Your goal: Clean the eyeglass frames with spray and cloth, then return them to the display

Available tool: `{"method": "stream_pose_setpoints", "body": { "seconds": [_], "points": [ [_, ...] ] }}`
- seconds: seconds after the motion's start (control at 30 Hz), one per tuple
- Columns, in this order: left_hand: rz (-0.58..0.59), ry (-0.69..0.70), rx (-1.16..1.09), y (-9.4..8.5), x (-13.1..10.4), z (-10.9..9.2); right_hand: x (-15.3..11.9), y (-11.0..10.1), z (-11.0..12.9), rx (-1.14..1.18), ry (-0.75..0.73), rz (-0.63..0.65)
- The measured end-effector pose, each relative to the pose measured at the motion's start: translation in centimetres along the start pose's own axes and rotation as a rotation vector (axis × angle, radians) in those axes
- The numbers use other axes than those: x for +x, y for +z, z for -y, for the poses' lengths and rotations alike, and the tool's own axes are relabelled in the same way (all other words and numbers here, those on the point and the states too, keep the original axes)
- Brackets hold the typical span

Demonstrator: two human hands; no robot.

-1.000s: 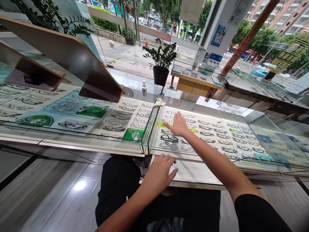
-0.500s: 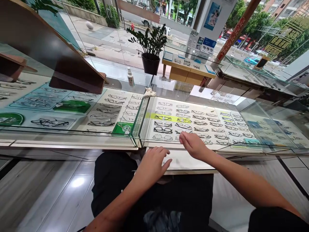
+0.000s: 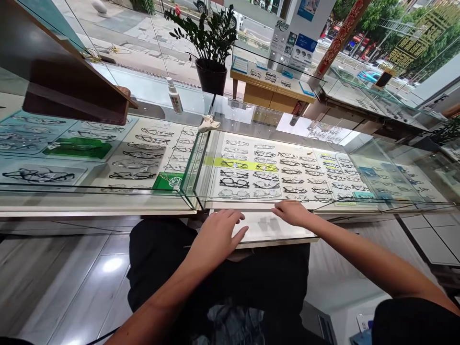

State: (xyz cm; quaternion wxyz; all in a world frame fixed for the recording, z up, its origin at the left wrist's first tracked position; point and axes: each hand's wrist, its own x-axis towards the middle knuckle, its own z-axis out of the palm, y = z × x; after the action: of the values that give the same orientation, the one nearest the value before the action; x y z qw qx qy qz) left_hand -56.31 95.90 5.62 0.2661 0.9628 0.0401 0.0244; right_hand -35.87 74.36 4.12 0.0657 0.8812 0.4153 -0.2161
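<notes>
My left hand is over the left end of a white pull-out board, thumb apart from slightly bent fingers, with nothing seen in it. Above the board's right part, near the front of the glass case, my right hand has its fingers curled together. Whatever it may hold is too small or hidden to make out. Just beyond both hands, rows of eyeglasses lie inside the glass display case.
A crumpled pale cloth and a white spray bottle stand on the glass top. Behind them is a potted plant. A brown slanted panel rises at left above more eyeglasses.
My right hand has come down from in front of the case toward the white board. My left hand keeps nearly the same pose. The whole view has shifted a little.
</notes>
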Motion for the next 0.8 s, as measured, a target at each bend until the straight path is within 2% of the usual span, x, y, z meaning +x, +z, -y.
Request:
{"method": "stream_pose_setpoints", "body": {
  "seconds": [0.2, 0.4, 0.6, 0.7, 0.8],
  "points": [
    [-0.02, -0.017, -0.02, 0.0, -0.1, 0.0, 6.5, 1.0, -1.8, -0.113, 0.022, -0.133],
    [-0.026, -0.017, 0.002, 0.0, 0.0, 0.0, 9.2, 1.5, -2.3, -0.137, -0.006, -0.172],
    [-0.011, -0.025, 0.003, -0.2, 0.0, -0.2, 9.3, 1.7, -2.2, -0.115, -0.007, -0.138],
    [-0.014, -0.018, 0.004, -0.3, 0.0, -0.2, 7.8, 1.2, -1.6, -0.094, -0.018, -0.106],
    [-0.028, -0.034, 0.019, -0.4, 0.1, -0.3, 5.1, 0.4, -0.6, -0.063, -0.052, -0.052]
  ]
}}
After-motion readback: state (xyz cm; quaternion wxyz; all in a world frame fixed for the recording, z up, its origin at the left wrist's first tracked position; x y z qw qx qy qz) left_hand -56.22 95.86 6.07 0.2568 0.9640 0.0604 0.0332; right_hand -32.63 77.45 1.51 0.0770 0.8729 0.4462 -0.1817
